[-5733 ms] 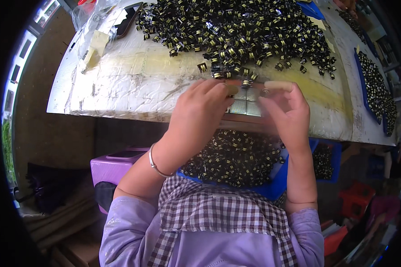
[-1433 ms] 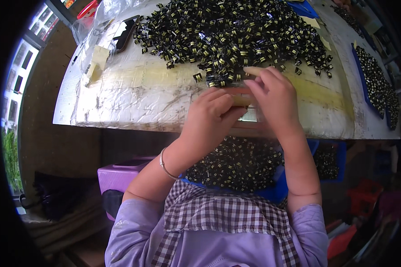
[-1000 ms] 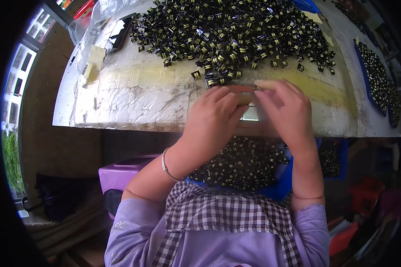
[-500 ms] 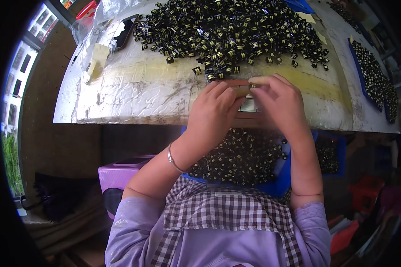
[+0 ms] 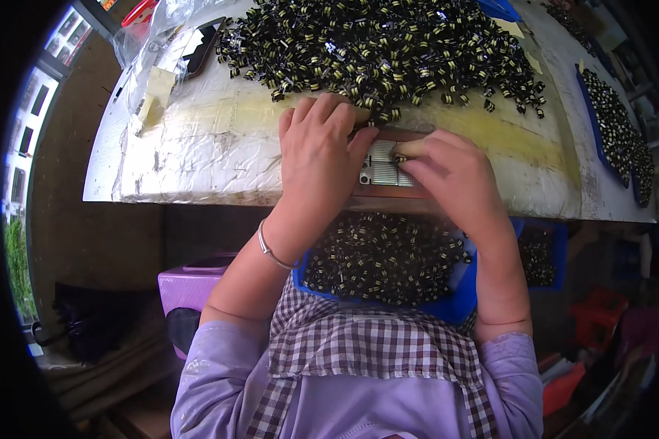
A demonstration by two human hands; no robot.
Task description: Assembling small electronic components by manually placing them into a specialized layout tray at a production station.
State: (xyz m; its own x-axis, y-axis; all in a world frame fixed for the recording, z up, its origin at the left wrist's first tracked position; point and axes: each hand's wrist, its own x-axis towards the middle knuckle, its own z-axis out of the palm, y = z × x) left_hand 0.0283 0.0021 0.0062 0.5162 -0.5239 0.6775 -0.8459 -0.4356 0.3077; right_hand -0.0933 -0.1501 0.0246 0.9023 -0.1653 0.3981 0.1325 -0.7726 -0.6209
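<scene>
My right hand (image 5: 454, 167) pinches a small black-and-yellow component (image 5: 400, 158) between thumb and fingertips. It holds this over a silvery ribbed plate (image 5: 382, 173) in a reddish-brown frame (image 5: 395, 192) at the table's front edge. My left hand (image 5: 316, 150), a bracelet on its wrist, reaches past the frame's left side. Its fingers are bent, and thumb and forefinger close around another small component (image 5: 372, 123) at the near edge of a big pile of such components (image 5: 388, 55). The fingers partly hide that piece.
A blue bin (image 5: 458, 311) of the same components sits below the table edge, before my checked apron. Another blue tray (image 5: 600, 143) of parts lies at the far right. A phone (image 5: 206, 47) and clear plastic bag lie at the back left. A purple stool (image 5: 198, 285) stands lower left.
My left hand has moved left and away from the plate to the pile's edge, uncovering the plate. My right hand has come slightly down and left, still pinching a component.
</scene>
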